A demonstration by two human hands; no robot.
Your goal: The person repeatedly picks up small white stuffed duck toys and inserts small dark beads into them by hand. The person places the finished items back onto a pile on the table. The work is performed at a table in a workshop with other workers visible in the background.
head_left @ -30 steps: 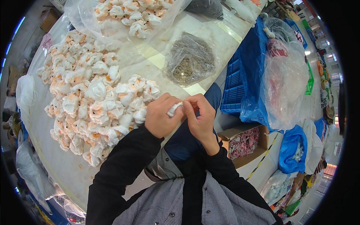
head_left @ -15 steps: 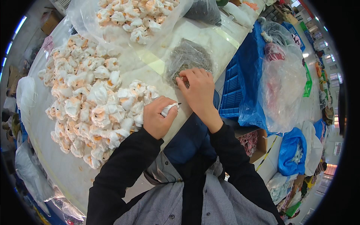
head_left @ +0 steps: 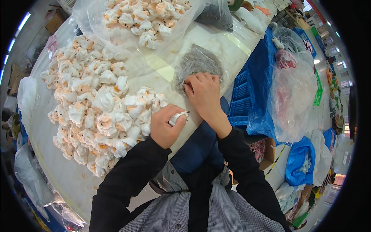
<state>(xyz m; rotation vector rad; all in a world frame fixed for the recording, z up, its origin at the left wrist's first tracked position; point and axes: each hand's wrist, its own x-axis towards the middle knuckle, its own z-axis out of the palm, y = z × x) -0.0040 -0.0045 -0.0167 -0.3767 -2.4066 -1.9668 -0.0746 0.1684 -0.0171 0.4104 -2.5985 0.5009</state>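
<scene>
My left hand is closed around a small white fluffy stuffed piece; a thin dark tip sticks out of it toward the right. Just right of it, my right hand rests at the near edge of a clear plastic bag filled with fine grey-brown material. Its fingers are curled down and pressed together, and the fingertips are hidden, so what they pinch does not show. Beside my left hand spreads a large heap of white and peach stuffed pieces, several with dark tips.
More such pieces lie in a big clear bag at the far side of the pale table. A dark-filled bag and a tape roll lie beyond. To the right stand blue crates with plastic sacks.
My right hand's fingers have curled further down at the bag's edge. The left hand keeps its hold on the white piece, and the whole view has shifted slightly.
</scene>
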